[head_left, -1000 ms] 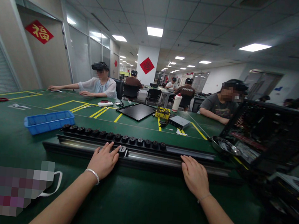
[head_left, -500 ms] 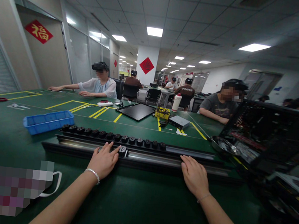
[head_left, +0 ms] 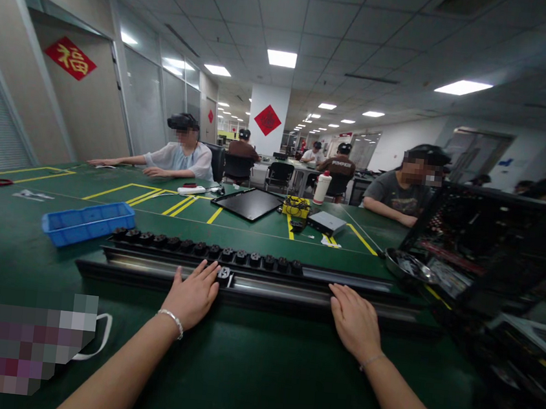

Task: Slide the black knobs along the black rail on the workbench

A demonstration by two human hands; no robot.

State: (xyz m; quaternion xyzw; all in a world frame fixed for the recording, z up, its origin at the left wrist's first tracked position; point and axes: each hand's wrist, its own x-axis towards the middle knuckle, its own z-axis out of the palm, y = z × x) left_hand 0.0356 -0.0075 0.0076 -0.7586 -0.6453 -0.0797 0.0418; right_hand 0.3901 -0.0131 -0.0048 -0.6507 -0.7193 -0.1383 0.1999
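Observation:
Two long black channels lie side by side across the green table. The near channel [head_left: 283, 290] has a shiny metal inner face and holds a single black-and-silver socket module [head_left: 224, 276]. My left hand [head_left: 191, 295] lies palm down on this channel, its fingers stretched out and the fingertips beside the module, perhaps touching it. On the channel's right part rests my right hand [head_left: 357, 324], fingers extended together and holding nothing. The far channel [head_left: 348, 279] carries a row of several black socket modules [head_left: 214, 252] along its left and middle.
A blue bin [head_left: 88, 221] stands behind the channels on the left. Further back lie a flat black panel [head_left: 249, 203] and a grey box [head_left: 327, 223]. A metal bowl [head_left: 410, 266] and an open computer case [head_left: 488, 246] stand right. Two people sit opposite.
My left hand has shifted slightly right, its fingers drawn closer together beside the single socket module. My right hand has stayed in place.

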